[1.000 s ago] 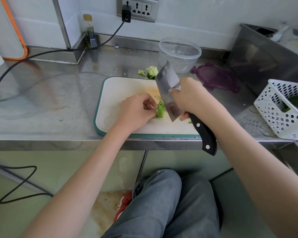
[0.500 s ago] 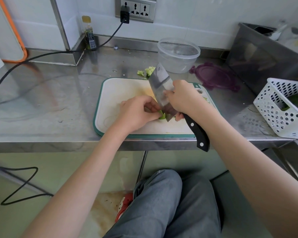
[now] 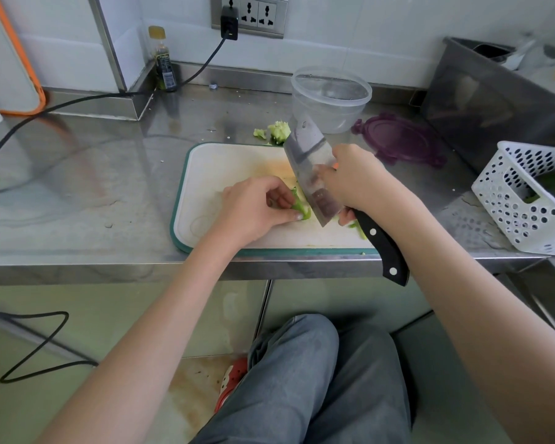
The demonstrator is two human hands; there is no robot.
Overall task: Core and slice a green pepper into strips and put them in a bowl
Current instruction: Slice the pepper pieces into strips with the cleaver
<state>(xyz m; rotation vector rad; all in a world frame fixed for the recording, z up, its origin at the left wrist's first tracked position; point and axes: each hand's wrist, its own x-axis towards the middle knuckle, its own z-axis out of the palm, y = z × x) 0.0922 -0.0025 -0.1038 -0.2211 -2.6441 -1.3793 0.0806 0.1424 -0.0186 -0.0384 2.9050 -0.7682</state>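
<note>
On the steel counter (image 3: pixel 116 174) a white cutting board (image 3: pixel 218 174) with a green rim lies at the front edge. Behind it stand a clear plastic bowl (image 3: pixel 330 97) and a flat purple lid (image 3: pixel 398 139); the pale pepper core (image 3: pixel 277 132) lies just beside the board's far edge. A white basket (image 3: pixel 523 200) with holes is at the right. The left hand (image 3: pixel 253 209) pinches the green pepper piece (image 3: pixel 300 206) on the board. The right hand (image 3: pixel 353 181) grips the cleaver (image 3: pixel 311 168), which has a wide shiny blade and a black handle, just beside the piece. Cut strips (image 3: pixel 359 230) are partly hidden under this hand.
</note>
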